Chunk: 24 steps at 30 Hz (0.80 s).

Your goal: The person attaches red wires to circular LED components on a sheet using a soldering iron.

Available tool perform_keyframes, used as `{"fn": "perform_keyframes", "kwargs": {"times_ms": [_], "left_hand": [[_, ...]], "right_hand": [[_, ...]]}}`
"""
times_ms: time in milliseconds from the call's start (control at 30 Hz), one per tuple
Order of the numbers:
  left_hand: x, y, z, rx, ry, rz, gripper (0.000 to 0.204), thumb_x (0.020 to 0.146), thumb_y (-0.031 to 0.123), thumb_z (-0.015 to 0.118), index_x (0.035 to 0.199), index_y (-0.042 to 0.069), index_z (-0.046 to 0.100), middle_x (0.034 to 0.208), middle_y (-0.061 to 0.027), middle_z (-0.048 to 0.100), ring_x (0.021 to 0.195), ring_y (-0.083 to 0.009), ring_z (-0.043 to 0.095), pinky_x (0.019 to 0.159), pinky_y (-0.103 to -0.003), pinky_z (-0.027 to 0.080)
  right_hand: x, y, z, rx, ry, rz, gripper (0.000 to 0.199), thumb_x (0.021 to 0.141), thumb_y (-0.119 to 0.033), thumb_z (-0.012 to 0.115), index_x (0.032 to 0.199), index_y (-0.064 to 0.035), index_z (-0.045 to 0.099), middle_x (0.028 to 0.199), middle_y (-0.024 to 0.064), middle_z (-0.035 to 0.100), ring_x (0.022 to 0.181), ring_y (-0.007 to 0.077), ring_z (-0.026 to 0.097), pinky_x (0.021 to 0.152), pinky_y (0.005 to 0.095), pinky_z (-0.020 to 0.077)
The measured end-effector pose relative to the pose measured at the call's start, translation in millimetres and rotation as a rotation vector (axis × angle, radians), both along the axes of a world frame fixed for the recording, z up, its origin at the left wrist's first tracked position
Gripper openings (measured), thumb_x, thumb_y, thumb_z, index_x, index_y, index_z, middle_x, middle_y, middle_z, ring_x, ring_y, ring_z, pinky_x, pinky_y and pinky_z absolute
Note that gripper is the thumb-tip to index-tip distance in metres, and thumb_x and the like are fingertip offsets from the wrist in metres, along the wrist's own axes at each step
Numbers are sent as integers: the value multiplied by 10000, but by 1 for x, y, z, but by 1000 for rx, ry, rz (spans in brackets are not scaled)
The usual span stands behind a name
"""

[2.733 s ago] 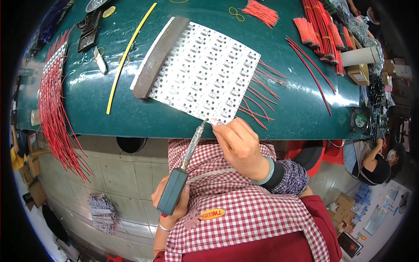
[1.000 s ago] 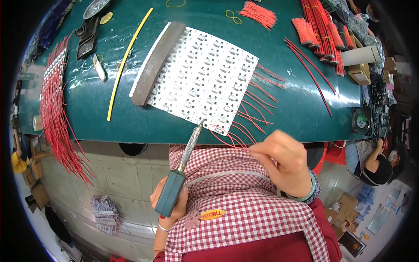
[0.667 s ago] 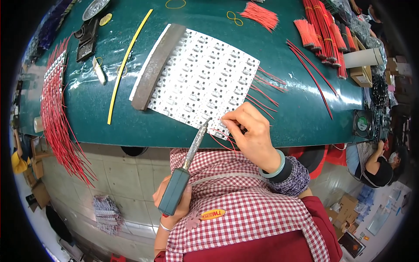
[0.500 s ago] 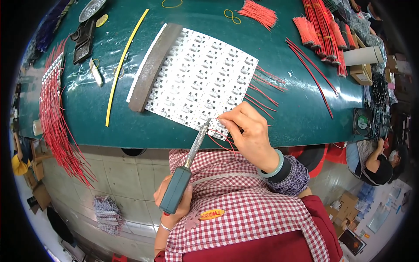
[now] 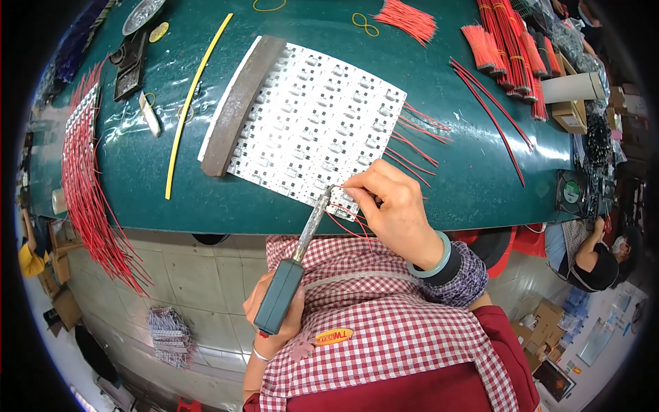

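My left hand (image 5: 294, 310) is wrapped round the dark green handle of a soldering iron (image 5: 280, 296). Its tip meets the near edge of a white circuit board panel (image 5: 322, 113), which carries rows of small black parts. Beside the tip, my right hand (image 5: 392, 206) pinches a thin red wire (image 5: 349, 232) between thumb and forefinger; the fingers cover part of it. Several red wires (image 5: 412, 147) stick out from the panel's right edge. A dark flat bar (image 5: 244, 110) lies across the panel's left side.
A yellow strip (image 5: 199, 103) and a white-handled cutter (image 5: 149, 115) lie left of the panel. Wired boards (image 5: 86, 165) hang over the table's left edge. Bundles of red wire (image 5: 508, 48) are at the back right, with loose wires (image 5: 491, 117) nearer. Another person (image 5: 594, 254) sits at the far right.
The soldering iron has shifted very slightly right, its tip staying by the pinched wire. My right hand keeps almost the same place.
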<state>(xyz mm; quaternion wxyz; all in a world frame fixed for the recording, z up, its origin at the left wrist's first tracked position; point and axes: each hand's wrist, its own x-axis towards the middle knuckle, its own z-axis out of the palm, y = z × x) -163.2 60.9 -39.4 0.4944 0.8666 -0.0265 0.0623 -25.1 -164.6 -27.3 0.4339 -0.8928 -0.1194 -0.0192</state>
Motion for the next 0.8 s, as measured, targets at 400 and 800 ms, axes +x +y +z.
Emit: {"fn": "perform_keyframes", "kwargs": {"times_ms": [400, 800], "left_hand": [[3, 1, 5, 18, 105, -46, 172, 741, -38, 746, 906, -45, 696, 872, -163, 680, 735, -308, 693, 627, -351, 564], [-14, 7, -14, -20, -40, 64, 215, 741, 8, 765, 930, -66, 693, 898, -199, 691, 720, -332, 696, 604, -355, 549]], "right_hand": [[3, 1, 4, -17, -20, 29, 60, 822, 30, 738, 877, 20, 716, 739, 102, 587, 601, 217, 580, 536, 331, 441], [4, 0, 5, -50, -18, 22, 47, 815, 23, 734, 858, 14, 718, 737, 106, 587, 616, 247, 594, 557, 350, 461]]}}
